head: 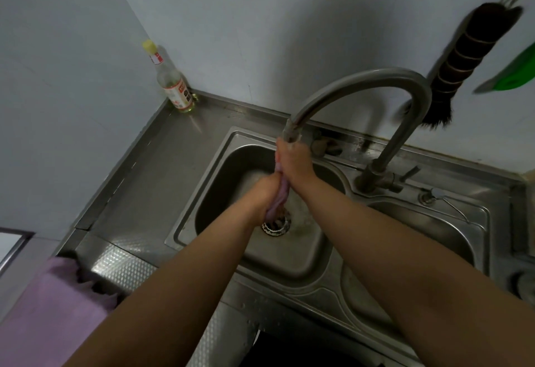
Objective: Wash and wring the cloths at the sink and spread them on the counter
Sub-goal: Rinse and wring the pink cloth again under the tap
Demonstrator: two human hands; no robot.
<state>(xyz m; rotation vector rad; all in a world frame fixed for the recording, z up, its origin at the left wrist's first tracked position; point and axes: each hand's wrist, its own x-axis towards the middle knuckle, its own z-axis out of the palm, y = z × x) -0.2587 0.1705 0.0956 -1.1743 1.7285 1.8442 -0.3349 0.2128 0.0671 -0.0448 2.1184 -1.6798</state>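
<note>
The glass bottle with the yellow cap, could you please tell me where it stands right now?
In the head view the glass bottle stands upper left, in the back corner of the steel counter against the wall, left of the sink basin.

Printed labels, none legible

The bottle point(173, 83) in the desk's back corner carries a red-and-white neck label and a red-marked body label; the characters are too blurred to read.

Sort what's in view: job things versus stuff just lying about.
Job: twisted cloth, left hand, right hand, tap, sink, second cloth, counter.
Lying about: bottle, brush, green thing.
</note>
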